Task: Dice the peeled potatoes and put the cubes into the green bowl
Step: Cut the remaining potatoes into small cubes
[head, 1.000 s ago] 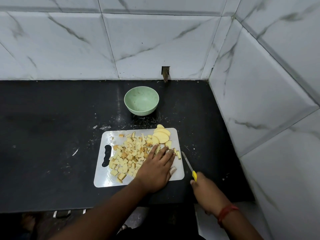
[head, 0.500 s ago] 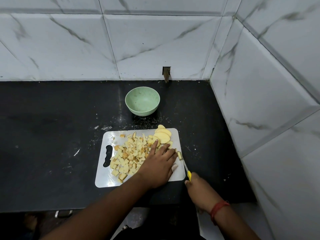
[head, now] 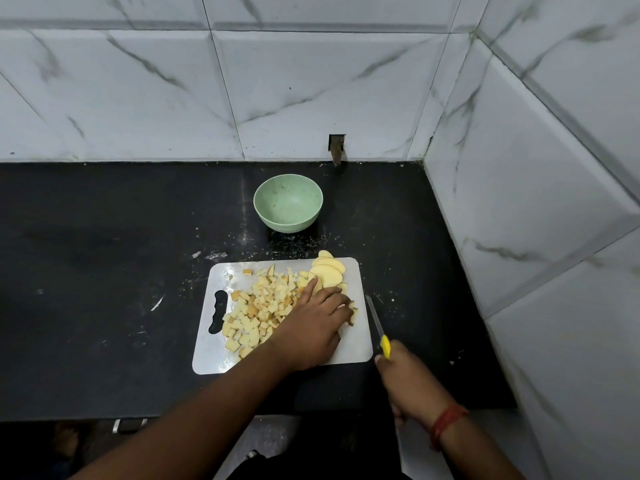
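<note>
Nothing readable here, honestly. No text, labels, brand marks, numbers or signs show up on anything in view.
</note>
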`<state>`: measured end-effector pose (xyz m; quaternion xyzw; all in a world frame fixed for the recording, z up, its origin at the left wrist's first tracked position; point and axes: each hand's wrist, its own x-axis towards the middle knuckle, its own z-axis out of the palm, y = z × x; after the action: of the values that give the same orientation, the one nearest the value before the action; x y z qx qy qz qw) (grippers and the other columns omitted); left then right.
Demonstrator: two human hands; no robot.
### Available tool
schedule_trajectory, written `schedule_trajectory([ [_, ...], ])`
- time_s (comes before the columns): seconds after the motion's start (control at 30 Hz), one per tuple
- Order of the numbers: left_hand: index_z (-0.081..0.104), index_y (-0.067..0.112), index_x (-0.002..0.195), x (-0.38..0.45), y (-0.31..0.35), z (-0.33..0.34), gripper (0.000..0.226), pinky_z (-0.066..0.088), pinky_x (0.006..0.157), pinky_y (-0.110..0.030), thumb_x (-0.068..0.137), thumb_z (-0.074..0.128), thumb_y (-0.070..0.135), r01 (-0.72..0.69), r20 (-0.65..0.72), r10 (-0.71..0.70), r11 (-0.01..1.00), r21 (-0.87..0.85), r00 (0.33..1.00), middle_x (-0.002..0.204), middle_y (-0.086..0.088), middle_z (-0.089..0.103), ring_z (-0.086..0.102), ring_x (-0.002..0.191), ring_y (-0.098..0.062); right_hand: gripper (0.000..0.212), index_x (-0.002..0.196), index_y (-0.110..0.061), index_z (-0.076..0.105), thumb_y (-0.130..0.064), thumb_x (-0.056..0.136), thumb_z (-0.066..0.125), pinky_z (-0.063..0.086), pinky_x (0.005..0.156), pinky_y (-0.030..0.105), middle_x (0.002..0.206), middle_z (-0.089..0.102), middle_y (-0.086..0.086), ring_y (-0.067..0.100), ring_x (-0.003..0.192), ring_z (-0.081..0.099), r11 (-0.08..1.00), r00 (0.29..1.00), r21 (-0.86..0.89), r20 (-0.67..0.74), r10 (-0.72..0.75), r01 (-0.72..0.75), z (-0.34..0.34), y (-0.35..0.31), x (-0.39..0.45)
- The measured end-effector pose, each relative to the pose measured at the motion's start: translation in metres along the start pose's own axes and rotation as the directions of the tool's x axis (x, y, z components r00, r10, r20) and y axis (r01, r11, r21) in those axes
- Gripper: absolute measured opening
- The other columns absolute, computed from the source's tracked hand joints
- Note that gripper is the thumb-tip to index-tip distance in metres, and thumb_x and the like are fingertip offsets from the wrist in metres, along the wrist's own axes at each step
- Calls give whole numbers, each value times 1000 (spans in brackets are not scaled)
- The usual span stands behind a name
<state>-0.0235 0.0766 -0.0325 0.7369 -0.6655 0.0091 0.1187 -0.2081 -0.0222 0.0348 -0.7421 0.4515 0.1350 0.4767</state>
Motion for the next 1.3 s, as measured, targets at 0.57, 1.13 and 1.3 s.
schedule_trajectory([
  [0.57, 60, 27, 139, -19, 0, 10, 43, 19, 122, -64, 106, 39, 45, -37, 49, 30, 990, 134, 998, 143, -3, 55, 44, 140, -28, 15, 95, -15, 41, -28, 101, 43, 37, 68, 29, 100, 62, 14, 26, 77, 50, 879, 999, -475, 30, -39, 49, -17, 5, 20],
  [1.13, 62, 23, 137, -20, 4, 13, 42, 19, 122, -64, 107, 41, 43, -53, 26, 50, 989, 136, 998, 144, -1, 56, 45, 140, -26, 18, 96, -16, 45, -32, 101, 43, 49, 55, 31, 88, 55, 5, 21, 76, 59, 954, 1000, -301, -10, -7, 4, -12, 1, 7],
  [1.3, 62, 22, 137, -20, 6, 12, 44, 17, 123, -62, 107, 38, 44, -44, 25, 41, 990, 137, 999, 144, -1, 55, 45, 140, -26, 18, 91, -16, 44, -30, 101, 44, 46, 58, 31, 83, 51, 2, 20, 74, 55, 947, 1000, -320, 4, -3, 4, -4, 6, 7],
])
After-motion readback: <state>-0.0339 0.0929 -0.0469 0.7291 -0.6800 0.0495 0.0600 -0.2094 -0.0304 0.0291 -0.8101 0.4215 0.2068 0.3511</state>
